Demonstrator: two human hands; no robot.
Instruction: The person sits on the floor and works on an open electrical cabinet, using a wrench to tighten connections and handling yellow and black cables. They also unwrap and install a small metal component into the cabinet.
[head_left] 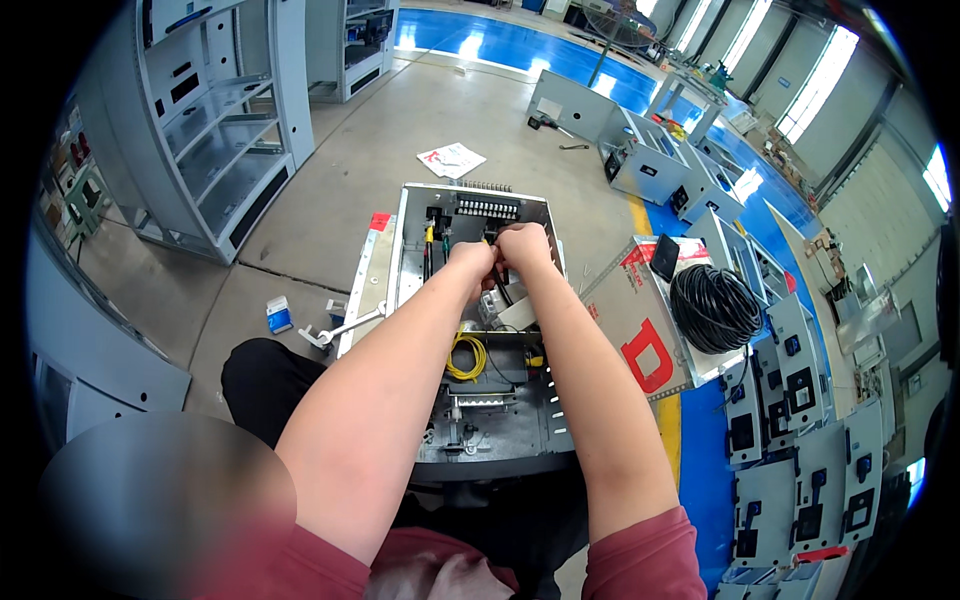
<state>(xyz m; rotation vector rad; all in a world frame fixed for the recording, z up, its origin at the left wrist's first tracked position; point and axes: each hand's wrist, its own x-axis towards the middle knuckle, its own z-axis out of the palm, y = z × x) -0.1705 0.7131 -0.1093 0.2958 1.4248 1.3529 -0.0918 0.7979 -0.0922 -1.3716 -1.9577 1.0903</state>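
My left hand (473,263) and my right hand (524,246) meet over an open grey metal electrical box (408,240). Both are closed, fingertips close together; what they pinch is mostly hidden, though a dark strip (504,291) shows just below them. Beyond my hands, a terminal block (487,208) lines the box's far end. Yellow and green wires run left of my left hand. Between my forearms lie a coil of yellow wire (466,357) and a metal bracket (482,397). A wrench (357,323) rests across the box's left side.
To the right, a carton (612,308) stands near a large coil of black cable (714,308) and a dark phone-like object (664,257). Tall grey cabinets (225,130) rise at left. A small blue-and-white pack (279,315) and printed sheets (452,160) lie on the floor.
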